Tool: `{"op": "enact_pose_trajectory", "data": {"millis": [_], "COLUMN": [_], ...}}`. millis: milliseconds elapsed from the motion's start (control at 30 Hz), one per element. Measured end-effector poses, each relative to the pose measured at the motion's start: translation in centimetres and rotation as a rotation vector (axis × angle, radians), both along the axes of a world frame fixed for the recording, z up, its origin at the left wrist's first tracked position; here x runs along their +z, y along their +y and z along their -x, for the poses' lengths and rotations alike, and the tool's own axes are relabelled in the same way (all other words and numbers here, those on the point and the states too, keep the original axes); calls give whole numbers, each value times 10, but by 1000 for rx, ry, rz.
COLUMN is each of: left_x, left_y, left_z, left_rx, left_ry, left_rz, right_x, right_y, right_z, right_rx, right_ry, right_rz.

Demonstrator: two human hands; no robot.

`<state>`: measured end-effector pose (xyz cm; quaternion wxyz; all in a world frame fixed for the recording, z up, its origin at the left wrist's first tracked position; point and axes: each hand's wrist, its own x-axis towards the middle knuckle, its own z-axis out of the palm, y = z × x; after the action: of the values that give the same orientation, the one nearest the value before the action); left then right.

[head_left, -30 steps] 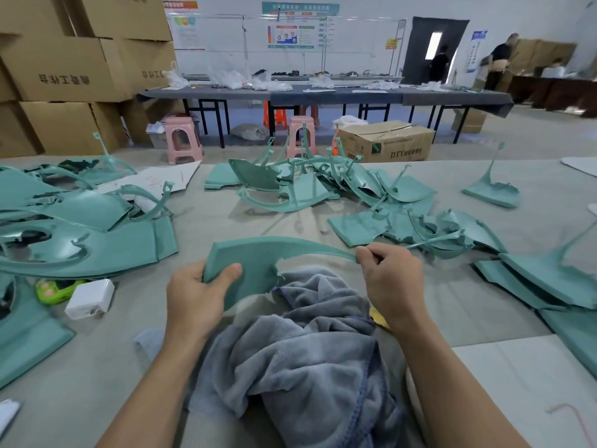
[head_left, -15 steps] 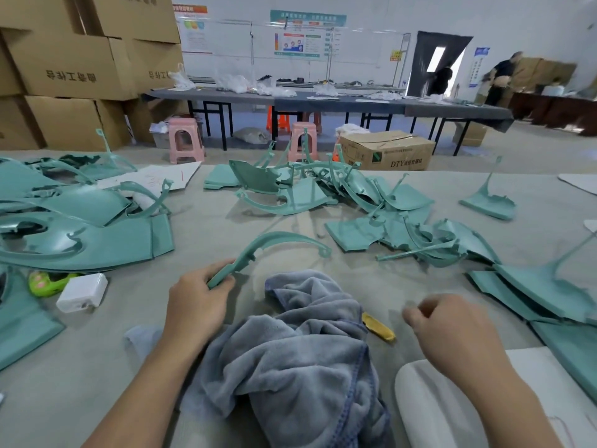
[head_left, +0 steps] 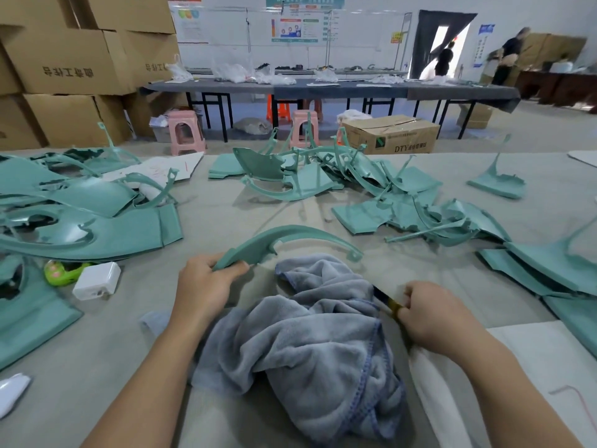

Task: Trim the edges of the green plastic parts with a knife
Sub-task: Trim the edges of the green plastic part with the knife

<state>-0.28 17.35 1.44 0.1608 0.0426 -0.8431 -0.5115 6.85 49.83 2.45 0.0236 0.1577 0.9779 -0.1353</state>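
My left hand (head_left: pixel 206 287) grips the near end of a curved green plastic part (head_left: pixel 290 236), which arches up and to the right above the table. To the right of a crumpled grey towel (head_left: pixel 310 337), my right hand (head_left: pixel 429 313) holds a yellow-handled knife (head_left: pixel 389 302) whose dark blade points up-left along the towel's edge. The knife is apart from the held part.
Piles of green parts lie at the left (head_left: pixel 97 227), in the middle back (head_left: pixel 323 176) and at the right (head_left: pixel 549 270). A white charger (head_left: pixel 97 281) and a green toy (head_left: pixel 61 271) sit left of my hand. White foam (head_left: pixel 533 360) lies at the near right.
My right hand let go of the green part, swung down to the right and took hold of the knife beside the towel. My left hand turned the part edge-on and keeps holding it.
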Motion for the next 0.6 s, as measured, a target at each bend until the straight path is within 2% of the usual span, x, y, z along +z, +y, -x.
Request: {"op": "enact_pose_trajectory", "data": {"millis": [100,167,233,300,400,500,600], "left_x": [3,6,5,7,9,7,4], "left_y": [13,19,18,19,21,19,19], "left_z": [-10,-13,-14,-15,-17,-16,-13], "left_rx": [-86,-122,-142,-165,-182,-198,-195], "left_ry": [43,96,126,112,84,92,78], "left_rz": [81,138,187,204,210,229,252], "right_x": [2,9,17,23,15,18,22], "right_y": [10,16,13,-11,-67,-106,-118], "right_z": [-2,-5,-9,-10,0,21,34], "right_rx": [-124,-243,-306,-218,59,175,228], "right_ry": [82,338,694,864,721,576,543], "right_rz": [49,119,212,398,704,967,1056]}}
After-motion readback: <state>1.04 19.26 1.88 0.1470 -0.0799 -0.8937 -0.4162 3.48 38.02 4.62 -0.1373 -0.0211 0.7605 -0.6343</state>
